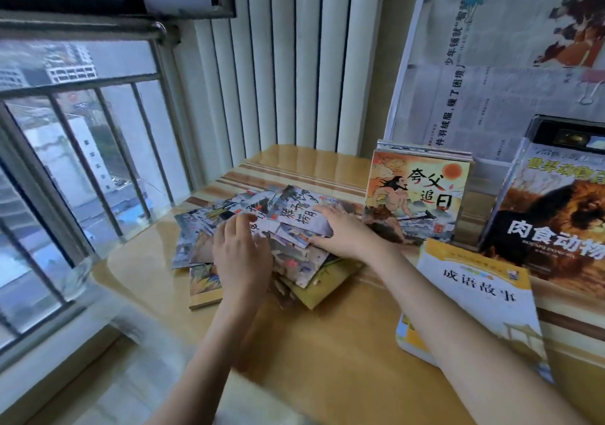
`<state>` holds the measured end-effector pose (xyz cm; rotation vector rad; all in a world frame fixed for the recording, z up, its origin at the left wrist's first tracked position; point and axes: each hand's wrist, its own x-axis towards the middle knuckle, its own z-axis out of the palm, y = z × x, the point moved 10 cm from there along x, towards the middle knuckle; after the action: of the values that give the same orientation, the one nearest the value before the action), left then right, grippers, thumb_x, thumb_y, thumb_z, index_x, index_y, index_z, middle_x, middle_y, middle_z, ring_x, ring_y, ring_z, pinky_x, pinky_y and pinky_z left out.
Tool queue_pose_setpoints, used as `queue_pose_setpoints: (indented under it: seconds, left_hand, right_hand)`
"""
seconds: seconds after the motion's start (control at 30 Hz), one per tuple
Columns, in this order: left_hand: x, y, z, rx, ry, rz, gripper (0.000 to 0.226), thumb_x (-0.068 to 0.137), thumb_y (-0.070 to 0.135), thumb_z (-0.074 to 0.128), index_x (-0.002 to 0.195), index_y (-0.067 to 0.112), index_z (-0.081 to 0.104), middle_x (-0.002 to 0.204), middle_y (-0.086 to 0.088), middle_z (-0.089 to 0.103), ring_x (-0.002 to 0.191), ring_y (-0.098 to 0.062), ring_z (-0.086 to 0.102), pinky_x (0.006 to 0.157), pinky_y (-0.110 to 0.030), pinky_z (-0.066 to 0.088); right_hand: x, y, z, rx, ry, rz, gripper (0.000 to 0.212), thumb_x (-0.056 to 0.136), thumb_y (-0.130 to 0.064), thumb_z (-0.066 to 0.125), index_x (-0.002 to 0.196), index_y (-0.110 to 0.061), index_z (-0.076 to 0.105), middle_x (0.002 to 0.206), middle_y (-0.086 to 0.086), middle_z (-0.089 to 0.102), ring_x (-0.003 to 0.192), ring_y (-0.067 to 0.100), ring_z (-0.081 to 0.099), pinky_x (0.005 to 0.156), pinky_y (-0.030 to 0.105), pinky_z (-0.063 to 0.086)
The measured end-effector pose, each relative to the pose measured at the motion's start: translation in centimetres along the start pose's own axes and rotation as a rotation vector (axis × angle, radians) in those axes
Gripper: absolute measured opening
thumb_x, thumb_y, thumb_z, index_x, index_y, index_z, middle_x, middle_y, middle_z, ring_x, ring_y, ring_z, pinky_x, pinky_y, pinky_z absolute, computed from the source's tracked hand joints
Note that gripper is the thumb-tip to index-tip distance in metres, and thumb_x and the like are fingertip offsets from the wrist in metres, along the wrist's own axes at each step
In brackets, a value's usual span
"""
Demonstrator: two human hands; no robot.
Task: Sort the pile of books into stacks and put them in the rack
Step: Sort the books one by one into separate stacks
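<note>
Both forearms reach forward; left hand [242,247] lies flat, right hand [340,228] fingers grasping book pile [294,228].

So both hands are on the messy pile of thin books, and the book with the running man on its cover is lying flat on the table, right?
Not quite. The head view shows the running-man book standing upright, not flat. Both the left hand and right hand are on the pile.

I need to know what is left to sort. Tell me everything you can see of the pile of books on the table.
The pile of books is a loose, fanned heap of thin paperback picture books with colourful illustrated covers, lying flat and overlapping at odd angles on the wooden table, near the window. The left hand rests on its front; the right hand grips the right edge of the upper books.
</note>
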<state>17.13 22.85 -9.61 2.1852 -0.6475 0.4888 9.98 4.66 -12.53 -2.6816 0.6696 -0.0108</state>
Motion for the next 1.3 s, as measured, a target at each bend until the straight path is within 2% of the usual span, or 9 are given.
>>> queue_pose_setpoints:
  seconds: [0.17,0.3,0.5,0.63,0.73,0.8,1.0,1.13,1.3]
  left_hand:
    - [-1.7,-3.0,-1.4,-0.015,0.087,-0.082,0.014,0.082,0.002,0.061,0.095,0.000,0.057,0.100,-0.020,0.061,0.102,-0.039,0.052,0.087,-0.041,0.038]
    - [-1.8,-2.1,-1.4,-0.034,0.091,-0.064,0.009,0.083,0.005,0.060,0.091,0.004,0.063,0.091,-0.016,0.067,0.100,-0.037,0.056,0.083,-0.042,0.042]
    - [-1.7,-1.9,-0.4,-0.025,0.068,0.016,0.034,0.084,0.024,0.050,0.111,0.008,0.061,0.114,-0.016,0.063,0.122,-0.034,0.049,0.108,-0.052,0.030]
    - [-2.0,0.0,0.8,-0.229,-0.061,0.071,0.045,0.096,0.020,0.050,0.139,0.011,0.042,0.122,-0.011,0.062,0.114,-0.024,0.057,0.094,-0.031,0.044]
    - [-1.3,1.4,1.8,-0.497,-0.142,-0.009,0.064,0.097,0.026,0.049,0.151,0.023,0.014,0.124,0.014,0.057,0.108,0.011,0.053,0.091,-0.011,0.039]
    - [-0.4,1.8,3.1,-0.803,-0.208,-0.140,0.073,0.095,0.039,0.050,0.152,0.029,0.006,0.140,0.014,0.049,0.122,0.004,0.049,0.104,-0.030,0.041]
    - [-0.4,5.3,7.2,-1.086,-0.553,-0.505,0.048,0.095,0.044,0.046,0.137,0.021,0.045,0.122,0.004,0.059,0.107,-0.019,0.059,0.089,-0.041,0.051]
    - [0.4,2.1,7.8,-1.373,-0.468,-0.820,0.042,0.093,0.046,0.040,0.103,0.009,0.060,0.088,-0.013,0.071,0.086,-0.031,0.066,0.077,-0.044,0.054]
    - [0.5,-0.5,8.7,-0.903,-0.511,-0.776,0.036,0.082,0.044,0.067,0.096,0.013,0.054,0.074,-0.003,0.069,0.073,-0.016,0.061,0.064,-0.027,0.048]
  right_hand:
    - [1.0,0.2,1.7,-0.019,0.026,0.010,0.055,0.096,-0.051,0.038,0.146,-0.031,0.028,0.148,0.006,0.039,0.129,0.028,0.045,0.101,0.040,0.042]
    - [0.4,-2.4,0.6,-0.310,0.158,-0.118,0.030,0.102,-0.027,0.030,0.126,-0.013,0.041,0.102,0.014,0.065,0.085,0.030,0.063,0.069,0.040,0.053]
    - [0.0,-2.2,-2.0,-0.275,0.388,-0.115,0.024,0.100,-0.008,0.030,0.118,-0.009,0.046,0.069,0.003,0.056,0.057,0.023,0.053,0.044,0.027,0.035]
    - [-1.0,-1.8,-3.4,-0.137,0.538,-0.147,0.032,0.103,-0.031,0.030,0.113,-0.016,0.057,0.061,-0.002,0.052,0.055,0.021,0.053,0.045,0.028,0.035]
    - [-1.2,-2.1,-3.7,-0.035,0.592,-0.177,0.035,0.102,-0.036,0.032,0.112,-0.018,0.061,0.061,-0.004,0.054,0.054,0.020,0.055,0.045,0.028,0.042]
    - [-1.3,-1.8,-3.9,0.029,0.616,-0.175,0.036,0.101,-0.038,0.033,0.110,-0.020,0.063,0.070,-0.001,0.063,0.061,0.021,0.060,0.049,0.030,0.046]
    - [-1.4,-0.3,-4.6,0.220,0.633,-0.127,0.056,0.092,-0.057,0.032,0.111,-0.017,0.066,0.075,0.002,0.068,0.061,0.017,0.060,0.053,0.027,0.048]
    - [-0.4,0.0,-2.4,0.361,0.461,-0.138,0.080,0.084,-0.075,0.023,0.098,-0.013,0.071,0.096,0.004,0.072,0.090,0.021,0.065,0.080,0.035,0.052]
    - [1.5,0.5,-0.4,0.323,0.308,-0.077,0.074,0.080,-0.077,0.015,0.097,-0.035,0.073,0.129,-0.008,0.056,0.126,0.016,0.037,0.108,0.047,0.025]
